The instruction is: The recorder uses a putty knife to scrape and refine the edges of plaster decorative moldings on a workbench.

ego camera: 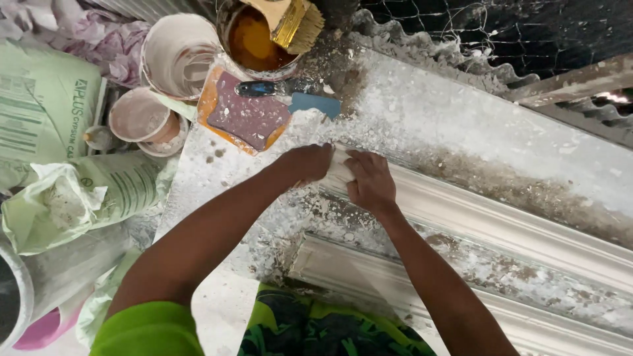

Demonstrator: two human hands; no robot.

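Plaster moulding (501, 224) lies along the dusty workbench (461, 125), its end near the bench's left edge. Left hand (308, 161) and right hand (370, 181) pinch a white lump (339, 170) there, seemingly patching; next calls for even smoothing pressure.

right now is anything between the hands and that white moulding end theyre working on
Nothing visible. Both the left hand and right hand already rest on the end of the white plaster moulding, pressing a pale lump between them. The putty knife lies apart, farther up the bench.
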